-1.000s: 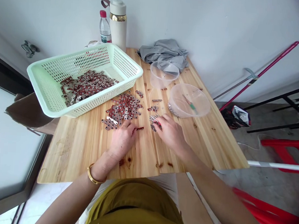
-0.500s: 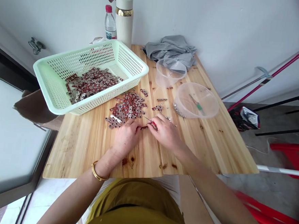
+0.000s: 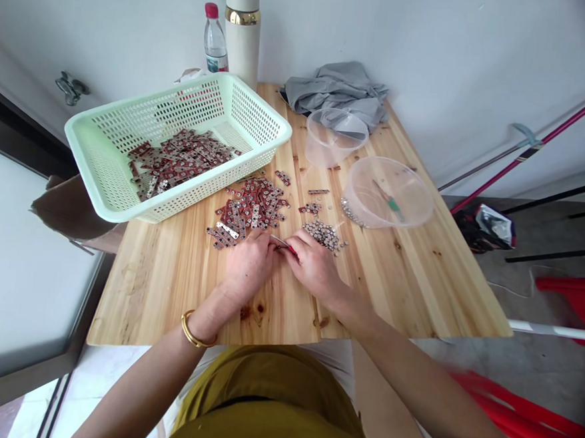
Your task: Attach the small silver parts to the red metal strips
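My left hand point(image 3: 250, 259) is closed, pinching a small reddish-brown strip that the fingers mostly cover. In my right hand point(image 3: 314, 264) is a thin metal tool with a red handle point(image 3: 291, 249); its tip points left and meets the strip at my left fingertips. Whether the tool is tweezers or a pick I cannot tell. Just beyond my left hand lies a pile of brown strips point(image 3: 256, 206) with metal studs. Beside my right fingers is a heap of small round metal pieces point(image 3: 323, 234). A few more strips point(image 3: 310, 209) lie behind it.
A pale green basket point(image 3: 173, 207) of strips stands at the left. Two clear round tubs point(image 3: 413, 217) are at the right, the nearer holding a green-handled tool point(image 3: 392, 204). Behind are a grey cloth point(image 3: 332, 88), a water bottle point(image 3: 215, 43) and a white flask point(image 3: 242, 42).
My right hand has moved slightly left and down, bringing the tool's tip onto the strip at my left fingers. The heap of round metal pieces is now uncovered. My left hand stays nearly still.
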The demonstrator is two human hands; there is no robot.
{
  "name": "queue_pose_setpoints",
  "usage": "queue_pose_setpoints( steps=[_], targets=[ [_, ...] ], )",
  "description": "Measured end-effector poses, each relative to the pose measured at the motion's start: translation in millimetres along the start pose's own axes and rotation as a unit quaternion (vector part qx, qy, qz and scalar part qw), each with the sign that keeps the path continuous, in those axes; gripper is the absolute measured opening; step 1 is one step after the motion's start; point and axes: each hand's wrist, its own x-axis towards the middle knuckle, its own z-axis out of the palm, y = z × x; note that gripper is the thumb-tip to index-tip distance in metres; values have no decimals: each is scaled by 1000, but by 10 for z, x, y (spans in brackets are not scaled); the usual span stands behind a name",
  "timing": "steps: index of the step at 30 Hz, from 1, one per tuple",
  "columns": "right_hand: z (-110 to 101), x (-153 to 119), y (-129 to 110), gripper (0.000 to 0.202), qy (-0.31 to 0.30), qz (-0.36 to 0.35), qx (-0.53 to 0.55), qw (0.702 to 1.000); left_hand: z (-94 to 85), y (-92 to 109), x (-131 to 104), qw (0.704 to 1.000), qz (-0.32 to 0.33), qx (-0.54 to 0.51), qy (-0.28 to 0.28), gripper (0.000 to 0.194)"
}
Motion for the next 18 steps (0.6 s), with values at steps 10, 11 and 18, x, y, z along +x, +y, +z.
queue_pose_setpoints(
  steps=[10,11,18],
  targets=[
    [-7,14,-41,20,-14,-17,-11,1000,33,-29,-21,1000,1,-7,16,23],
    [-7,13,-39,19,-16,-14,-13,1000,33,-30,-22,1000,4,-11,16,23],
    [-12,23,-90,26,-28,-17,-68,997,29,-18,-14,1000,-10,5,8,23]
  ],
)
